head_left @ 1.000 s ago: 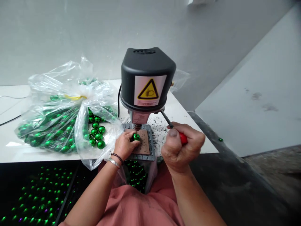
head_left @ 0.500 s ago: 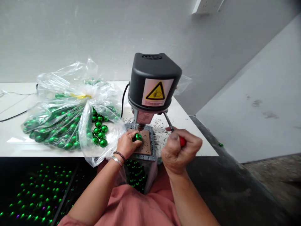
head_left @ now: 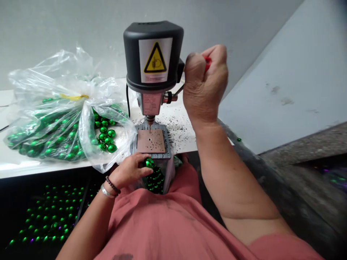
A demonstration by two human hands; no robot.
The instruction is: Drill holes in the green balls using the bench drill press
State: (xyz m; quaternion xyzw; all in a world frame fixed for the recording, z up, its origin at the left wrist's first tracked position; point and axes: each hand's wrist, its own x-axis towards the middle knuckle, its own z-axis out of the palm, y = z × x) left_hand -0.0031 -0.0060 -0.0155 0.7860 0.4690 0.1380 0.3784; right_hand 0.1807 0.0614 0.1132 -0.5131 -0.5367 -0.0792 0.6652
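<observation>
The left hand [head_left: 129,170] pinches a green ball [head_left: 149,163] between thumb and fingers at the near edge of the drill press [head_left: 153,68], just in front of its brown pad [head_left: 150,141]. Below it more green balls seem to fill a clear bag [head_left: 156,180], though that part is dim. The right hand [head_left: 204,81] is fisted around the red-knobbed lever [head_left: 207,62], raised beside the black motor housing. To the left, a plastic sack of balls [head_left: 59,115] lies on the white table [head_left: 187,139].
</observation>
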